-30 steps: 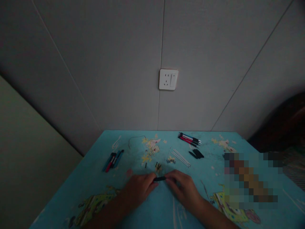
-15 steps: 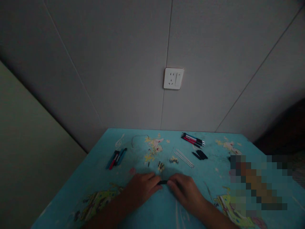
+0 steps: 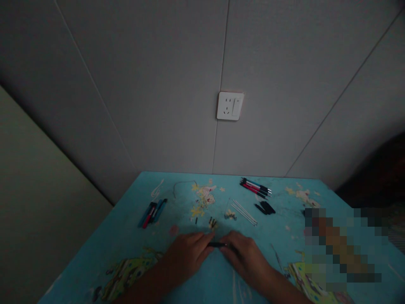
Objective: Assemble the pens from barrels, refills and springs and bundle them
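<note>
Between my two hands lies a thin black pen part (image 3: 217, 244), held level just above the table near its front middle. My left hand (image 3: 191, 253) pinches its left end, and my right hand (image 3: 243, 253) grips the right end; the fingers cover both ends. Just beyond the hands are several small dark pieces (image 3: 212, 222) and a little cluster of what look like springs (image 3: 230, 215). Thin white refills (image 3: 244, 212) lie side by side behind my right hand, with short black tubes (image 3: 265, 207) to their right.
Blue and red pen barrels (image 3: 153, 214) lie in a group at the left. Several pens (image 3: 255, 188) rest at the back right. The table (image 3: 177, 181) has a blue cartoon-print cover and meets a grey wall with a socket (image 3: 230, 106). A blurred-out patch covers the right side.
Both hands still hold the black part between them; my right fingers have shifted slightly on it, and a little more of its right side shows. The view has tilted very slightly.
</note>
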A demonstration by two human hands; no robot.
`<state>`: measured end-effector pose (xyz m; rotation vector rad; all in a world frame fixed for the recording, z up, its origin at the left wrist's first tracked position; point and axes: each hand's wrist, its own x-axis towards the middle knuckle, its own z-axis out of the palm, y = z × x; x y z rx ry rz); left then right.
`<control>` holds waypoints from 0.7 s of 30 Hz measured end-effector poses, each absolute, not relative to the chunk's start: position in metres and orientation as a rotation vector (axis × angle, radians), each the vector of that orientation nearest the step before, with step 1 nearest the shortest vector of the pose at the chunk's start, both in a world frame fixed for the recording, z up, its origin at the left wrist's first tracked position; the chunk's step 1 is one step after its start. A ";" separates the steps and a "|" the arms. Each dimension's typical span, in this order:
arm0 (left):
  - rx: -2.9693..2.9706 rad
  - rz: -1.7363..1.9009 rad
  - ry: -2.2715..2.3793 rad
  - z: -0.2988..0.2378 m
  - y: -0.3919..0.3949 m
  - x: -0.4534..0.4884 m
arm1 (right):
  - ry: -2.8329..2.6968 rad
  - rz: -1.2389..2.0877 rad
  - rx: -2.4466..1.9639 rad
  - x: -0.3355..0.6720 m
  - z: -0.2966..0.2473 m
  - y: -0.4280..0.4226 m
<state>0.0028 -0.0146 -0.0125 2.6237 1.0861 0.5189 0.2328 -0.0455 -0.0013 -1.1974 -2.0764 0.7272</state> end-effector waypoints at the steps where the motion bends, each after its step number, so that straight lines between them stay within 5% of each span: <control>1: 2.620 0.534 1.082 -0.011 -0.015 0.003 | -2.078 0.711 -1.216 0.233 -0.002 -0.045; 21: 2.622 0.538 1.035 -0.011 -0.010 0.001 | -2.054 0.659 -1.241 0.239 -0.001 -0.040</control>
